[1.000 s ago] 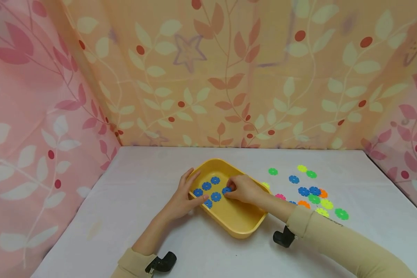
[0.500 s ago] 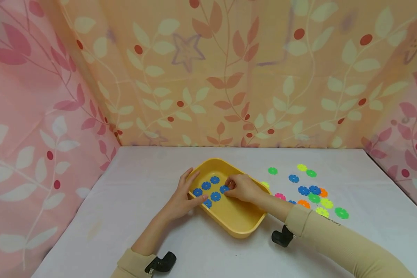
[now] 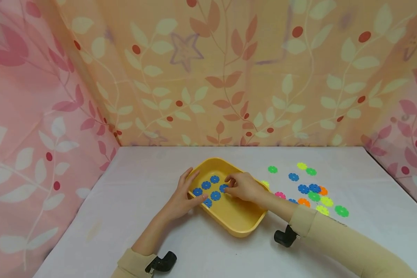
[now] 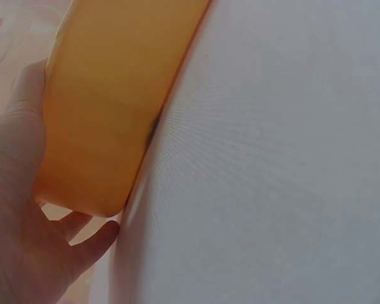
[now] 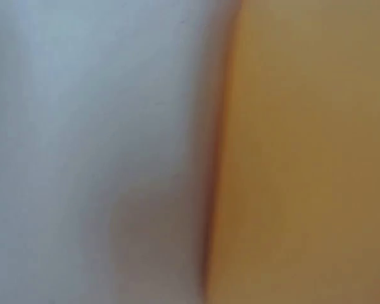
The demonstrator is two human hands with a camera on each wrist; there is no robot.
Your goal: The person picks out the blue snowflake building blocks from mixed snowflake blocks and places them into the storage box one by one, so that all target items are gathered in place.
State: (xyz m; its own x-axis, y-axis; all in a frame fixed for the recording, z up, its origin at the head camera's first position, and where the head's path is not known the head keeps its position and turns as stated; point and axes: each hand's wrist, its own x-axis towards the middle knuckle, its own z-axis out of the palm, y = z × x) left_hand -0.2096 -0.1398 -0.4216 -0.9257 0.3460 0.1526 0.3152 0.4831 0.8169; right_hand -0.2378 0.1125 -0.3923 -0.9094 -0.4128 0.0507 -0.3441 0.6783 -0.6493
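My left hand (image 3: 180, 199) grips the left end of a yellow plastic tray (image 3: 241, 227), thumb over the near rim and fingers along the outer wall. In the left wrist view the same hand (image 4: 25, 221) lies against the tray's orange-looking side (image 4: 107, 114). My right hand (image 3: 244, 188) reaches into the tray over its far rim. Its thumb is right at the edge of a blue notched plastic disc (image 3: 222, 188), with the index finger a little apart above. Several more blue discs (image 3: 215, 195) lie in rows on the tray floor, one partly behind the left thumb.
On the white tabletop (image 3: 146, 166) right of the tray lie loose notched discs: green (image 3: 341, 211), yellow (image 3: 327, 201), orange (image 3: 304, 202), pink (image 3: 280, 195) and blue (image 3: 293, 177). Some overlap. Patterned curtains (image 3: 208, 85) stand behind and beside the table.
The blue disc at my right fingertips has slid slightly left on the tray floor. The right index finger has lifted from it. My left hand and the tray stay put.
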